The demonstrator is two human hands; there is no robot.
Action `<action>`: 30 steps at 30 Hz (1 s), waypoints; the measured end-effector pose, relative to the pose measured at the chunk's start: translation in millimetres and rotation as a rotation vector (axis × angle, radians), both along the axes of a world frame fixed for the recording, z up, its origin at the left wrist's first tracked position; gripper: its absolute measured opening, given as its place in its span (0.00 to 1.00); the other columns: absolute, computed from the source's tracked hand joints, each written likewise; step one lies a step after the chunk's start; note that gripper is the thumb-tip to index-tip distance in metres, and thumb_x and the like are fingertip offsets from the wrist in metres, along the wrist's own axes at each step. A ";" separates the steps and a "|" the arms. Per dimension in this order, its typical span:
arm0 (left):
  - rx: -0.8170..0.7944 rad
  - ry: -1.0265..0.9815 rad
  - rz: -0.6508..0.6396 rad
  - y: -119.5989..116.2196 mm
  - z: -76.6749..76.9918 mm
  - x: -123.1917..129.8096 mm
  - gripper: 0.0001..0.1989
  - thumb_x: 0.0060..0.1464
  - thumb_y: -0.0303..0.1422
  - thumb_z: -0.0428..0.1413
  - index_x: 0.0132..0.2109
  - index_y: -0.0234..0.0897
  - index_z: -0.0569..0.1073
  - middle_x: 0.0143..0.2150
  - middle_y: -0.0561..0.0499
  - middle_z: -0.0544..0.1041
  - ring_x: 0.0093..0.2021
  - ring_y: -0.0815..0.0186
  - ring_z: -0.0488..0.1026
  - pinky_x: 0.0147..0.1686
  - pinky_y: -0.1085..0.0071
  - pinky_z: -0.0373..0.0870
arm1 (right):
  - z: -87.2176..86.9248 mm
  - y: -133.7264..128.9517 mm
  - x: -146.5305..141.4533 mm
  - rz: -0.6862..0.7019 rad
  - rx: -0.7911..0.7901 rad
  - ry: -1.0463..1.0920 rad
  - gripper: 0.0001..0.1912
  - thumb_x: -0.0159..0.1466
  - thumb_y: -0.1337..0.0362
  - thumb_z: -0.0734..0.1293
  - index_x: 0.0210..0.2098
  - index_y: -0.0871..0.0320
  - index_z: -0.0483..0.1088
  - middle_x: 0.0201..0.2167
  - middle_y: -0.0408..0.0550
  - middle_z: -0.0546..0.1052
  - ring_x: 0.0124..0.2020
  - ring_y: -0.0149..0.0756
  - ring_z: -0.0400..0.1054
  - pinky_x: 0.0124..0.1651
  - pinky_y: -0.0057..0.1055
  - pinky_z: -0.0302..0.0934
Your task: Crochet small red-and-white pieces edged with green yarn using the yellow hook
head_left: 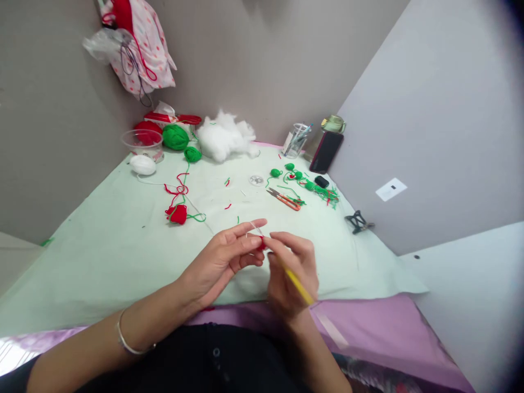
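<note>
My left hand [229, 254] pinches a small red crocheted piece [261, 244] between thumb and fingers, its index finger stretched out with white yarn over it. My right hand [292, 267] is closed around a crochet hook with a yellow handle [299, 285], its tip end at the red piece. The white yarn trails left across the table to a white ball of yarn [143, 165]. Left of my hands lies a red knitted piece [178, 214] with red and green strands. Fingers partly hide the small red piece.
Orange snips [284, 200], green bundled pieces [310, 186] and a clear disc [256, 180] lie beyond my hands. White stuffing [225, 136], green yarn [175, 137] and a plastic tub [143, 143] stand at the back. A phone [326, 152] leans at the right; a black stand [359, 222] is nearer.
</note>
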State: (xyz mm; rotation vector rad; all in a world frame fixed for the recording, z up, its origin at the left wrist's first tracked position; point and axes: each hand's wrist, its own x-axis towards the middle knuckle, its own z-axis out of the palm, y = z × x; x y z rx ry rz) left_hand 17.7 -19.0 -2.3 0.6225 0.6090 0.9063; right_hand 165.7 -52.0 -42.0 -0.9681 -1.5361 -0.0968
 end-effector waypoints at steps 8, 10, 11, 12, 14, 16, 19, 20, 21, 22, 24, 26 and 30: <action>0.114 0.028 0.019 -1.3 1.1 0.0 0.19 0.56 0.30 0.68 0.55 0.39 0.83 0.36 0.53 0.78 0.33 0.71 0.74 0.40 0.73 0.73 | 16.3 5.9 2.1 0.292 -0.250 0.397 0.10 0.72 0.66 0.63 0.43 0.52 0.78 0.37 0.47 0.80 0.38 0.38 0.75 0.39 0.38 0.71; 0.128 0.054 0.057 -2.3 -0.4 3.0 0.20 0.54 0.30 0.70 0.55 0.40 0.83 0.35 0.54 0.78 0.33 0.71 0.74 0.39 0.73 0.73 | 12.6 4.5 -0.3 0.212 -0.228 0.291 0.12 0.72 0.69 0.63 0.45 0.51 0.78 0.38 0.48 0.81 0.40 0.39 0.77 0.41 0.39 0.73; 0.121 0.052 0.066 -2.1 -1.4 4.3 0.21 0.53 0.30 0.70 0.55 0.40 0.83 0.35 0.54 0.78 0.33 0.72 0.74 0.38 0.73 0.73 | 10.1 3.5 -1.4 0.160 -0.194 0.221 0.13 0.71 0.70 0.64 0.47 0.50 0.79 0.40 0.48 0.81 0.41 0.39 0.77 0.42 0.39 0.73; 0.105 0.039 0.056 -1.3 -2.3 5.3 0.21 0.53 0.30 0.71 0.55 0.39 0.83 0.34 0.54 0.78 0.32 0.72 0.74 0.37 0.75 0.73 | 7.7 2.7 -2.2 0.106 -0.143 0.144 0.14 0.70 0.71 0.66 0.49 0.48 0.79 0.42 0.48 0.81 0.42 0.39 0.77 0.43 0.39 0.74; 0.049 -0.008 -0.008 1.6 -3.7 5.7 0.20 0.54 0.31 0.70 0.54 0.37 0.83 0.33 0.53 0.78 0.30 0.74 0.72 0.33 0.77 0.72 | 4.7 1.8 -2.3 0.027 -0.044 0.033 0.17 0.68 0.72 0.68 0.51 0.46 0.79 0.45 0.49 0.81 0.45 0.40 0.77 0.44 0.40 0.74; -0.019 -0.044 -0.059 5.3 -3.7 3.9 0.17 0.56 0.30 0.69 0.52 0.34 0.83 0.30 0.54 0.75 0.26 0.77 0.69 0.29 0.80 0.69 | 5.3 2.2 -0.3 0.030 -0.039 0.081 0.16 0.68 0.72 0.68 0.50 0.47 0.79 0.44 0.49 0.81 0.43 0.39 0.77 0.43 0.39 0.73; -0.053 -0.054 -0.034 8.7 -1.4 -0.2 0.15 0.56 0.26 0.67 0.51 0.33 0.83 0.29 0.56 0.73 0.24 0.79 0.66 0.26 0.82 0.68 | 10.9 4.4 3.8 0.177 -0.182 0.378 0.12 0.72 0.68 0.63 0.44 0.51 0.79 0.36 0.47 0.79 0.33 0.35 0.73 0.36 0.36 0.70; -0.039 -0.051 -0.018 8.6 -0.5 -1.1 0.16 0.56 0.25 0.67 0.52 0.34 0.83 0.30 0.55 0.74 0.25 0.79 0.67 0.27 0.82 0.68 | 12.7 5.3 4.5 0.237 -0.223 0.454 0.12 0.73 0.67 0.63 0.43 0.52 0.79 0.35 0.47 0.78 0.31 0.34 0.71 0.34 0.35 0.68; -0.016 -0.046 -0.009 7.9 0.1 -1.6 0.16 0.56 0.25 0.67 0.52 0.35 0.83 0.32 0.55 0.75 0.26 0.79 0.68 0.28 0.82 0.69 | 14.0 6.1 4.9 0.288 -0.256 0.488 0.11 0.73 0.65 0.63 0.42 0.52 0.79 0.35 0.47 0.78 0.31 0.33 0.71 0.34 0.35 0.68; 0.013 -0.038 -0.008 6.7 0.5 -1.6 0.17 0.55 0.26 0.68 0.52 0.36 0.83 0.33 0.55 0.76 0.27 0.78 0.69 0.29 0.81 0.70 | 14.8 6.7 4.8 0.327 -0.280 0.485 0.10 0.72 0.64 0.65 0.41 0.52 0.79 0.36 0.47 0.78 0.32 0.34 0.71 0.36 0.35 0.68; 0.062 -0.013 -0.012 4.0 0.3 -0.9 0.17 0.56 0.28 0.68 0.53 0.37 0.83 0.33 0.54 0.77 0.29 0.75 0.71 0.33 0.79 0.72 | 15.0 7.8 4.3 0.350 -0.310 0.455 0.09 0.71 0.65 0.66 0.42 0.52 0.80 0.37 0.47 0.79 0.35 0.34 0.72 0.39 0.35 0.69; 0.084 0.014 -0.022 2.1 -0.6 -0.4 0.17 0.57 0.30 0.68 0.54 0.38 0.82 0.32 0.54 0.77 0.30 0.74 0.73 0.36 0.77 0.73 | 14.8 8.6 4.7 0.363 -0.324 0.496 0.09 0.71 0.65 0.66 0.43 0.52 0.80 0.38 0.47 0.81 0.34 0.33 0.72 0.39 0.34 0.69; 0.103 0.033 -0.039 1.7 -0.1 -1.9 0.18 0.57 0.31 0.67 0.55 0.38 0.82 0.33 0.54 0.77 0.30 0.73 0.73 0.36 0.75 0.73 | 16.4 9.5 8.9 0.481 -0.379 0.677 0.09 0.72 0.61 0.66 0.40 0.54 0.79 0.36 0.47 0.82 0.29 0.31 0.74 0.34 0.31 0.70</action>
